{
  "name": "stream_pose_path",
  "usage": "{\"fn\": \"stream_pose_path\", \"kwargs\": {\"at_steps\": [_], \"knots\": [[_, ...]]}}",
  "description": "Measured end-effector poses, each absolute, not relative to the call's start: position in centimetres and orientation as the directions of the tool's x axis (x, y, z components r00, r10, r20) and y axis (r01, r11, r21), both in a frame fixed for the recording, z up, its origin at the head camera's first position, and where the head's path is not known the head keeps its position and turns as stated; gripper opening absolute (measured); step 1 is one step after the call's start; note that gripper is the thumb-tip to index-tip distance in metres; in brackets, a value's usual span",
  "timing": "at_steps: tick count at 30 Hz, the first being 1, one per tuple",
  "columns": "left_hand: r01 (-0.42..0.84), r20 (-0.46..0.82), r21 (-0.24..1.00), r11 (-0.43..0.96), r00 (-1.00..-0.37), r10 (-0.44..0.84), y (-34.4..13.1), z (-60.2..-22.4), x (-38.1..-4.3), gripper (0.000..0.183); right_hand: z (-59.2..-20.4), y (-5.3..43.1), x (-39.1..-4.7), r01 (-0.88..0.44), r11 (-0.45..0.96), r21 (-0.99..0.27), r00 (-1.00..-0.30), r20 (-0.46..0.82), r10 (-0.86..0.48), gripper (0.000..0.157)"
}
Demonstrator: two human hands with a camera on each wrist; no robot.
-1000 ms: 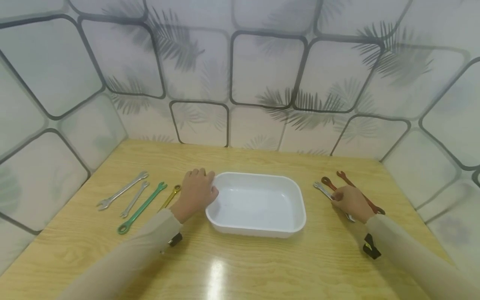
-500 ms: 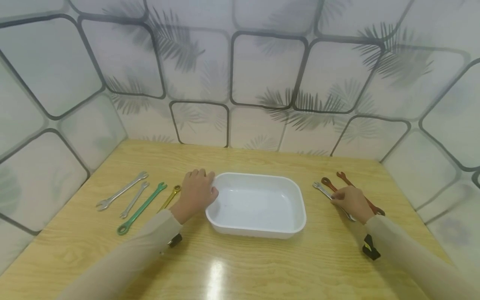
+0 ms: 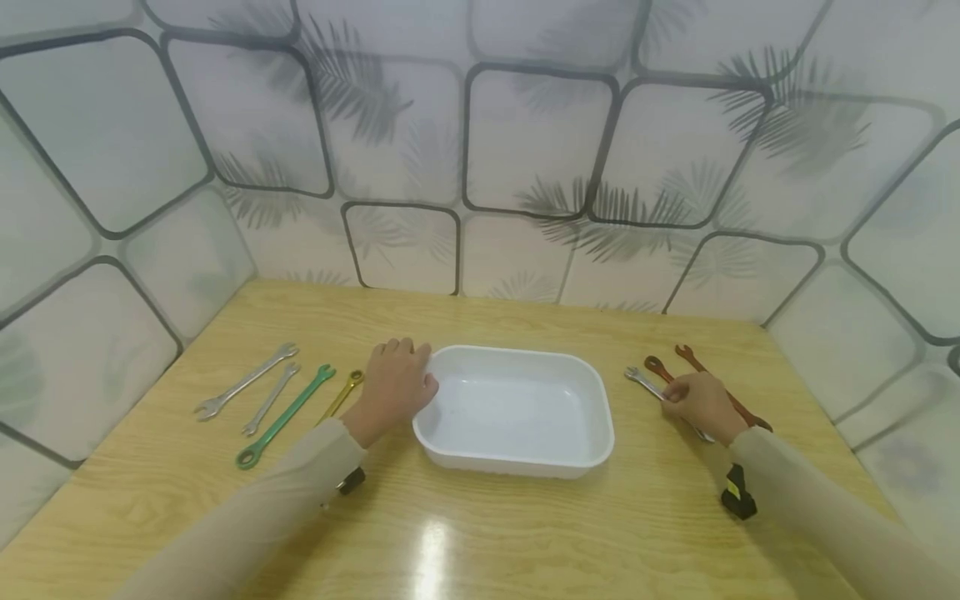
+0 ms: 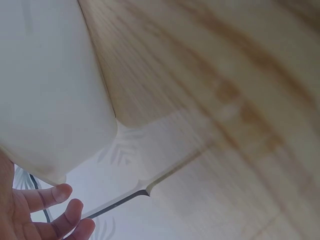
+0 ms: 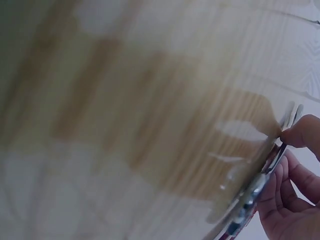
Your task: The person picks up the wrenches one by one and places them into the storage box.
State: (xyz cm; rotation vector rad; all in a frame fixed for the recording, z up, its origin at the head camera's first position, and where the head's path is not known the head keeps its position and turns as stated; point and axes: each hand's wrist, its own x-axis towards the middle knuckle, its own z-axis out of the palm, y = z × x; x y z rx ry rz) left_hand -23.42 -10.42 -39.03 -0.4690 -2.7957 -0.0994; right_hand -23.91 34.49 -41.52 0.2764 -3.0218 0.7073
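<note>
At the left end of a white rectangular tray (image 3: pixel 513 467), my left hand (image 3: pixel 393 383) grips the rim, thumb at the inner side. In the left wrist view its curled fingers (image 4: pixel 47 197) show beside the tray's corner (image 4: pixel 55 100). My right hand (image 3: pixel 701 407) pinches a silver wrench (image 3: pixel 643 380) between thumb and fingers, and covers its middle in the head view. The right wrist view shows that wrench (image 5: pixel 257 185) close over the table. Just beyond the right hand lie two reddish wrenches, one with a ring end (image 3: pixel 654 363) and a longer one (image 3: pixel 738 404), partly hidden by the hand.
Left of the tray lie a gold wrench (image 3: pixel 341 398), partly behind the left arm, a green wrench (image 3: pixel 285 417), a small silver wrench (image 3: pixel 272 400) and a larger silver wrench (image 3: pixel 247 383). A patterned wall (image 3: pixel 517 250) bounds the wooden table (image 3: pixel 525 542) at the back and sides.
</note>
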Motion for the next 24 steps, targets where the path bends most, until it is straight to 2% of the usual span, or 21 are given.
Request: {"fn": "stream_pose_path", "kwargs": {"at_steps": [15,24], "knots": [[0.326,0.303,0.025,0.945,-0.903,0.304,-10.4,-38.9,-23.3,0.031,-40.7,33.8,-24.2,-0.237,0.894,-0.38,-0.971,0.12,-0.206,0.009],[0.328,0.31,0.029,0.944,-0.901,0.303,-10.4,-39.1,-23.5,0.032,-37.8,33.5,-24.6,-0.284,0.885,-0.37,-0.959,0.126,-0.255,0.012]]}}
